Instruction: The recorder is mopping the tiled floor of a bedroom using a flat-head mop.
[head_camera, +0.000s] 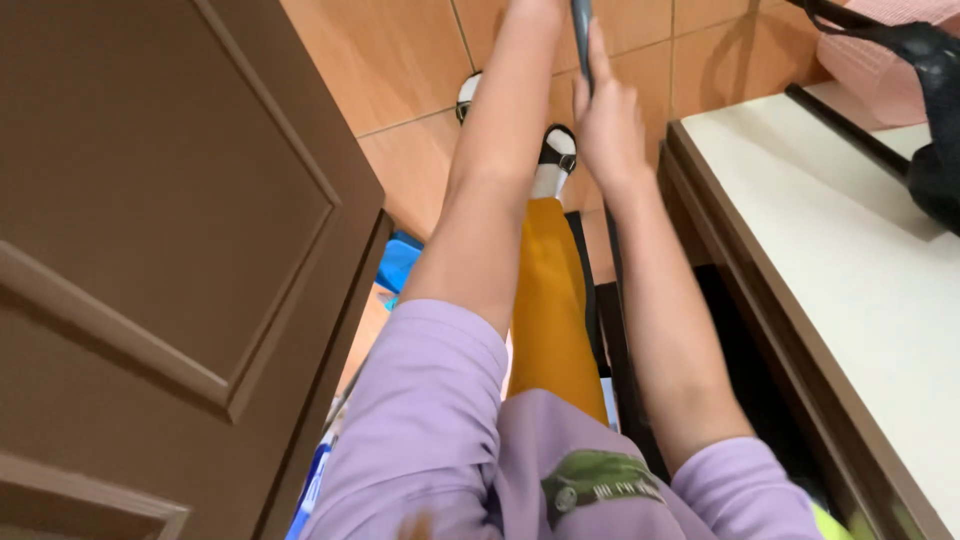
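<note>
floor (400, 60): orange tile, shoes (557, 150) on it | white counter (850, 290): black bag (935, 160) on top

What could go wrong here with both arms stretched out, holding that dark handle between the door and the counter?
The right hand grips the dark handle close to the white counter, so a swing might knock its edge. The brown door stands near the left arm and may cramp movement. The left hand leaves the frame, so its grip cannot be judged.

Door (150, 250) at left, table (850, 260) at right, both arms between, right hand (608, 120) on handle (582, 40).
</note>
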